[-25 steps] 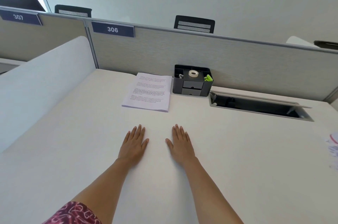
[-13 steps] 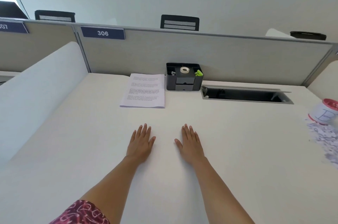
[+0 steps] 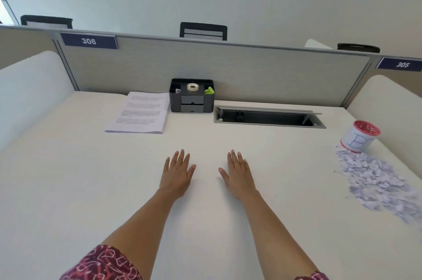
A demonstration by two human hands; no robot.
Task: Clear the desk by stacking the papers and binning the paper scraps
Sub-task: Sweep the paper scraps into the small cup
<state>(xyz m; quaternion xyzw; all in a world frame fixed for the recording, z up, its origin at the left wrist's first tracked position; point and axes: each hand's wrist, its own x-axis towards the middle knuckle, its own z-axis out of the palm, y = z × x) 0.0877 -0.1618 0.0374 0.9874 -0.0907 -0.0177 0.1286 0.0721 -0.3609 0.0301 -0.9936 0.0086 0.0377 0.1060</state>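
Both hands, left (image 3: pixel 177 173) and right (image 3: pixel 238 174), lie flat on the counter (image 3: pixel 68 177), fingers straight, holding nothing; paper scraps (image 3: pixel 374 179) lie beside a cup (image 3: pixel 358 140).

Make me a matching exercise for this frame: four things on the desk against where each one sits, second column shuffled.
1. paper stack
2. tape roll
3. paper scraps
4. red-rimmed cup

a. on top of the black organizer
b. spread over the desk at its right edge
c. flat, just left of the black organizer
d. upright, just beyond the paper scraps

Pairs: 1-c, 2-a, 3-b, 4-d.
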